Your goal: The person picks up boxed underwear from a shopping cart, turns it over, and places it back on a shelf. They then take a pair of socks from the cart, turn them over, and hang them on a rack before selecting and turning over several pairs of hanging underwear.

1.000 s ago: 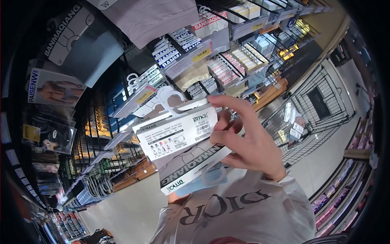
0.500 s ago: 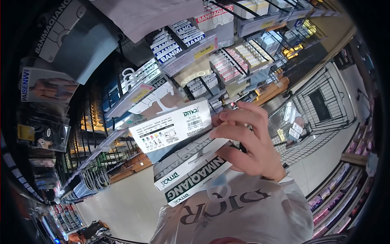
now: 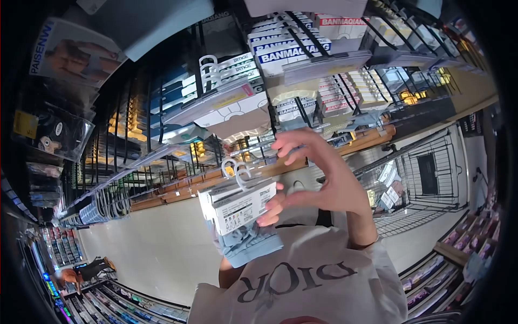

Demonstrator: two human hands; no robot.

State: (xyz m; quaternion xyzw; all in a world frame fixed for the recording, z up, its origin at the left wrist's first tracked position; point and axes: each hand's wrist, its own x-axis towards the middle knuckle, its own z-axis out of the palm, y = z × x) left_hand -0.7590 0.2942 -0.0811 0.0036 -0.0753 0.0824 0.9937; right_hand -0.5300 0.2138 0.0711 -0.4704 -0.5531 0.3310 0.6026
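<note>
Several underwear packs (image 3: 242,209) with white card headers and white plastic hanger hooks (image 3: 237,170) are held together, tilted, in front of my chest. Light blue-grey fabric (image 3: 251,245) hangs below the cards. My left hand (image 3: 272,209) grips the packs from behind; only its fingertips show around their right edge, and the rest is hidden. Just to the right, my right hand (image 3: 335,186) is raised with fingers curved and spread, holding nothing. Its thumb is close to the left fingertips; whether they touch I cannot tell.
A rack with green-marked packs (image 3: 232,81) and blue-lettered boxes (image 3: 294,51) on metal prongs stands ahead. A wire shopping cart (image 3: 415,178) with some packages is at the right. Packaged underwear (image 3: 75,54) hangs at the left. Stocked shelves (image 3: 431,275) line the lower right.
My right hand has let go of the packs and opened. The packs have moved lower and now rest in my left hand. The view has shifted, so the rack appears further right.
</note>
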